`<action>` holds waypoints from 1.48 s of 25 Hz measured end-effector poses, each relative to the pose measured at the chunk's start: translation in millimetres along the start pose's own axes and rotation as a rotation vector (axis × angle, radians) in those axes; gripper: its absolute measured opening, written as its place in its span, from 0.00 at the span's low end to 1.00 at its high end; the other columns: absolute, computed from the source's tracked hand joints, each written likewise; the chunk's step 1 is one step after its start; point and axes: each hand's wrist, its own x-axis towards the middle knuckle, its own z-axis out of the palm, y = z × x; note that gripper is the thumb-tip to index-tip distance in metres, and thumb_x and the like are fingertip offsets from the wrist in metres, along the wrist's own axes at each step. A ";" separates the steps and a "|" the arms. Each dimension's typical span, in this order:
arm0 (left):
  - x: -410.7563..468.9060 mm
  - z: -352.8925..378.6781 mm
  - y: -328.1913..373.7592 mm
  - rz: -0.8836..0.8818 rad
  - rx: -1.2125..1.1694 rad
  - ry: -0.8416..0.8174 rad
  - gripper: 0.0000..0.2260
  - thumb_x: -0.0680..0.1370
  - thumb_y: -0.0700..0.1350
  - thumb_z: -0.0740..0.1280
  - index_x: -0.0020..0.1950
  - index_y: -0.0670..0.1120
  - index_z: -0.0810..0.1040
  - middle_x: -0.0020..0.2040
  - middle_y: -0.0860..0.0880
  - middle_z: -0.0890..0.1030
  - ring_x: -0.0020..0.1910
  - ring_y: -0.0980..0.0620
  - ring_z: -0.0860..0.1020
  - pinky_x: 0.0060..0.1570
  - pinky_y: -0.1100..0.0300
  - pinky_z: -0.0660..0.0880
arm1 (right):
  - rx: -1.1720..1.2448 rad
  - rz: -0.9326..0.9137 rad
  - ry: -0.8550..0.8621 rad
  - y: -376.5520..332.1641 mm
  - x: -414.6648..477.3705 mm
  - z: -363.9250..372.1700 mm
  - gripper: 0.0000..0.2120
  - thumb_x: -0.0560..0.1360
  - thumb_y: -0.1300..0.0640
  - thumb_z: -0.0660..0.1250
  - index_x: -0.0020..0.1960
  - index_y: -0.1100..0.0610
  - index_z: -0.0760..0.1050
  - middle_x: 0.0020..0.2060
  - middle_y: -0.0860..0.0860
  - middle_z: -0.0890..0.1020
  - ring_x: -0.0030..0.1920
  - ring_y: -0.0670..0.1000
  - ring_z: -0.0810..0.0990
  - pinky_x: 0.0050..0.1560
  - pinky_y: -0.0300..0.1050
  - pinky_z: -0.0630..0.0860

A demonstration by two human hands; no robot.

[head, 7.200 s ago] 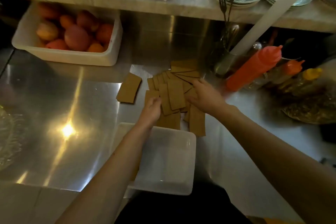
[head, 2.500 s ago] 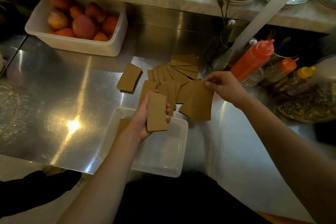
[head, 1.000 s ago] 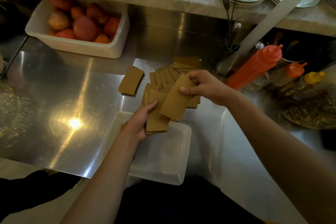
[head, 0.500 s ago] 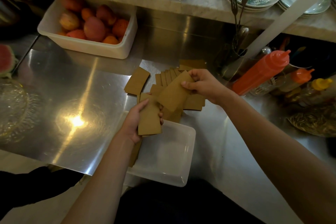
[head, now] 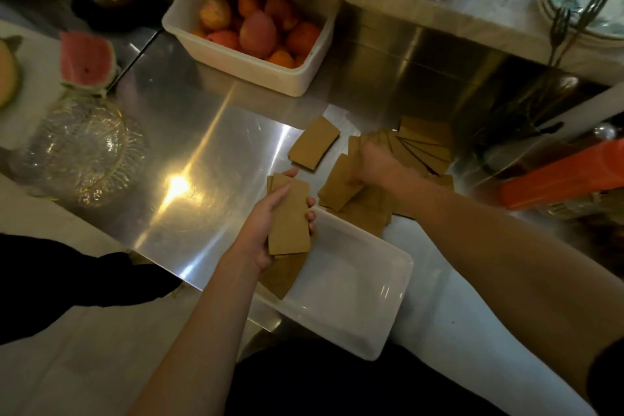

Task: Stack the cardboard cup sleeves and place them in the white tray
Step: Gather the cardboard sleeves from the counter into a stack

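At centre frame the left hand (head: 270, 223) grips a small stack of cardboard cup sleeves (head: 289, 218), thumb along its left edge and fingertips curled round the right, just above the upper-left corner of the white tray (head: 354, 324). One more sleeve (head: 283, 275) leans inside the tray's left wall. Right of centre, the right hand (head: 374, 164) rests palm-down on the loose sleeves (head: 341, 189) on the steel counter (head: 189, 159), fingers pinching one (the exact grip is blurred). Other sleeves lie fanned (head: 422, 149) just beyond it, and a single sleeve (head: 314, 147) lies apart to the left. A white tub of fruit (head: 256, 32) sits upper centre, a watermelon wedge (head: 86, 61) at upper left.
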 end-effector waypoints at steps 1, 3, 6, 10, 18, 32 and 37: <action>0.4 -2.8 0.2 0.000 -0.006 0.001 0.17 0.80 0.47 0.60 0.69 0.53 0.71 0.43 0.40 0.78 0.37 0.45 0.76 0.37 0.52 0.75 | -0.045 0.015 -0.004 -1.5 1.0 4.2 0.24 0.72 0.54 0.72 0.65 0.61 0.71 0.54 0.57 0.76 0.54 0.57 0.77 0.56 0.50 0.77; 1.2 -7.5 1.0 -0.001 -0.016 0.002 0.17 0.80 0.46 0.61 0.69 0.53 0.71 0.43 0.40 0.78 0.37 0.45 0.76 0.37 0.53 0.75 | -0.084 0.002 0.024 -2.0 2.2 10.2 0.28 0.72 0.55 0.72 0.67 0.61 0.68 0.59 0.58 0.75 0.56 0.56 0.76 0.56 0.49 0.77; 1.4 -8.7 1.2 0.004 -0.010 0.005 0.17 0.80 0.47 0.60 0.70 0.53 0.71 0.43 0.40 0.79 0.37 0.45 0.77 0.37 0.53 0.76 | 0.050 -0.030 0.020 1.7 -4.4 8.6 0.26 0.72 0.56 0.72 0.66 0.59 0.67 0.58 0.57 0.75 0.53 0.54 0.75 0.51 0.47 0.76; 4.3 -5.5 3.1 0.007 0.008 -0.013 0.17 0.80 0.48 0.61 0.69 0.53 0.71 0.44 0.41 0.79 0.37 0.46 0.77 0.37 0.54 0.76 | 0.493 -0.082 -0.042 13.3 -27.4 -23.5 0.26 0.74 0.58 0.70 0.69 0.56 0.66 0.58 0.53 0.74 0.56 0.53 0.76 0.54 0.48 0.77; 15.7 11.6 -9.6 -0.086 0.013 -0.057 0.15 0.78 0.55 0.65 0.60 0.49 0.77 0.48 0.40 0.79 0.39 0.46 0.77 0.39 0.53 0.76 | 0.741 -0.235 -0.233 32.1 -109.8 -112.9 0.18 0.75 0.57 0.69 0.63 0.53 0.70 0.55 0.49 0.78 0.52 0.49 0.81 0.43 0.39 0.80; 9.5 21.1 -22.1 -0.209 0.007 -0.221 0.21 0.76 0.58 0.67 0.64 0.49 0.76 0.44 0.43 0.77 0.38 0.47 0.77 0.44 0.52 0.76 | 0.158 -0.471 0.208 -1.3 -95.3 -50.5 0.25 0.74 0.50 0.70 0.70 0.49 0.68 0.59 0.47 0.74 0.54 0.44 0.74 0.53 0.38 0.75; 4.8 -1.0 -10.4 -0.094 -0.066 -0.149 0.16 0.78 0.55 0.64 0.62 0.51 0.77 0.43 0.42 0.76 0.39 0.47 0.75 0.41 0.52 0.75 | -0.237 -0.356 -0.098 11.5 -51.9 5.7 0.31 0.74 0.57 0.68 0.73 0.43 0.62 0.66 0.51 0.70 0.60 0.53 0.73 0.48 0.42 0.74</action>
